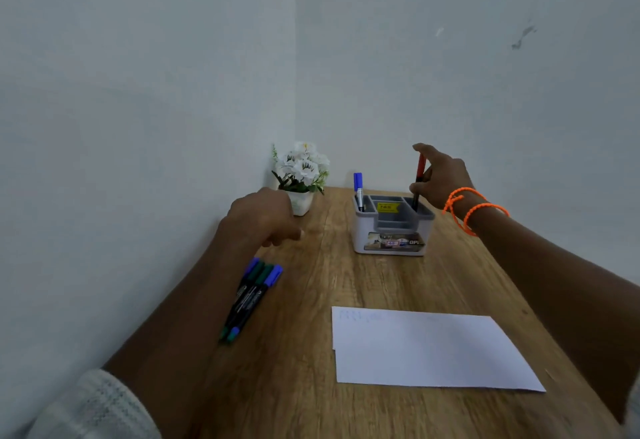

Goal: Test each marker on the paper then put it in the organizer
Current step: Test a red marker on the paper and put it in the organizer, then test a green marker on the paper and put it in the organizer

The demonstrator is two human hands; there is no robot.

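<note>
Now the right hand pinches a red-capped marker near its top, thumb and fingers closed on the barrel, and holds it almost upright with its lower end inside the right-hand compartment of the organizer. That is the relation that counts: the marker's long axis runs nearly vertical, leaning a touch toward one o'clock, and the slot lies straight below the hand, so, as I judge it, only letting go remains. A blue-capped marker already stands in the left compartment.

The left hand is loosely curled, holding nothing, knuckles up, at about ten o'clock from the paper. Just beside that forearm, toward seven o'clock from the hand, lies a bundle of markers, side by side, their length running from one o'clock to seven. The left hand is clearly the nearer one to them.

The wooden worktop sits in a corner of pale walls. A small pot of white flowers stands at the back, and faint blue marks show at the paper's top left.
</note>
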